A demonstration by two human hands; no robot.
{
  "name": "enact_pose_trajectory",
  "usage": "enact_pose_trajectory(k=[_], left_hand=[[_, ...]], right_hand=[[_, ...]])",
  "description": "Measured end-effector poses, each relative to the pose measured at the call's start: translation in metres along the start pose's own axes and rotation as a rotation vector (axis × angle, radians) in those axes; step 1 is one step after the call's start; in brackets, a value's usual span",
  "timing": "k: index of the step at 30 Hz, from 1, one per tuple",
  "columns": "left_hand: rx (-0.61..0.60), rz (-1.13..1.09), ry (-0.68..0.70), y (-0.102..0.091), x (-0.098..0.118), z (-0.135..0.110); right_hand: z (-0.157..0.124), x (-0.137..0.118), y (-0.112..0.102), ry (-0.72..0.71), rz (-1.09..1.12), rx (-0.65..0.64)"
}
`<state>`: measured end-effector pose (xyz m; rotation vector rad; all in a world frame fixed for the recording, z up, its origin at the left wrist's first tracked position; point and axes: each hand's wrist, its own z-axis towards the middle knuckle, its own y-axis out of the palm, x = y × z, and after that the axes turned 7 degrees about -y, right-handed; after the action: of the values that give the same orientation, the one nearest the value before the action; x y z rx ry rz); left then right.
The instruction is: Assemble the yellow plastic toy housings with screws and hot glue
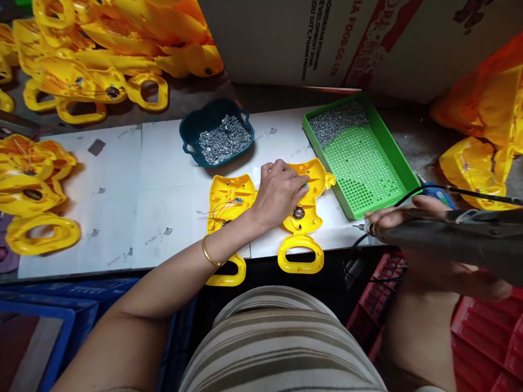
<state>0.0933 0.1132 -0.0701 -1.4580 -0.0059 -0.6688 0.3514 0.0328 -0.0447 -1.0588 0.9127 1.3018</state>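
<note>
Two yellow plastic toy shell halves lie open side by side on the white board, the left half (227, 202) showing thin wires and a small circuit piece, the right half (307, 202) a round speaker. My left hand (279, 189) rests on the right half with its fingers curled over the upper part, pinching something too small to name. My right hand (412, 218) grips a dark electric screwdriver (449, 235) held level off the table's right edge, its tip pointing left toward the shells.
A dark teal bowl (192, 128) and a green perforated tray (398, 163) both hold small silver screws. Piles of yellow shells (102, 54) lie at back left and at the left edge (32, 185). A cardboard box (327, 38) stands behind. Red crates (490, 337) sit below right.
</note>
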Motion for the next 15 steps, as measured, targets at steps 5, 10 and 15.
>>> enact_pose_trajectory(k=[5,10,15], left_hand=[[-0.014,0.001,0.014,0.002,0.003,0.003],[-0.001,0.009,0.003,0.008,0.004,0.003],[0.032,0.028,-0.015,0.009,0.004,0.002]], right_hand=[[0.002,-0.025,0.018,-0.011,0.147,0.117],[0.009,-0.039,0.034,0.001,0.105,0.232],[0.017,-0.038,0.041,-0.103,0.079,0.362]])
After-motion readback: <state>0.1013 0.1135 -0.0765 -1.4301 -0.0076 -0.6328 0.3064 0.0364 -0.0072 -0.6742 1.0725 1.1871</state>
